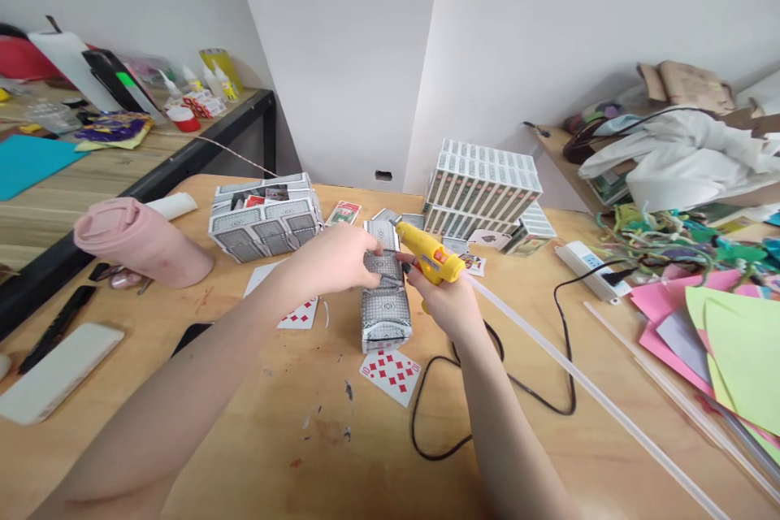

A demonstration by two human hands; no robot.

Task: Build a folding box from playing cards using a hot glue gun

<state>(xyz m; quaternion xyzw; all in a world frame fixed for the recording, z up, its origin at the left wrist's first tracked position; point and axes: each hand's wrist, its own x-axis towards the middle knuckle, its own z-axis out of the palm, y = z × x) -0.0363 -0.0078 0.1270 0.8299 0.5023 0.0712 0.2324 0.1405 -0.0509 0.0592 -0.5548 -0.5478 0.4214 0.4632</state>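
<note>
A long box (386, 309) built of grey-backed playing cards lies on the table, pointing away from me. My left hand (347, 260) reaches in from its left side, fingers and thumb bent onto the middle of its top. In my right hand (442, 292) is a yellow hot glue gun (430, 250), with its nozzle over the far end of the box. A long clear glue stick (573, 378) sticks out of the gun's back. Under the box's near end lies a ten of diamonds (393, 376). My right fingertips are close to the box's right side; whether they touch it I cannot tell.
A larger card box (265, 215) holding loose cards stands at the back left. Stacked card packs (481, 187) stand back right. The gun's black cable (569, 341) loops toward a white power strip (592, 268). A pink pouch (143, 244) lies left, coloured paper (740, 349) right.
</note>
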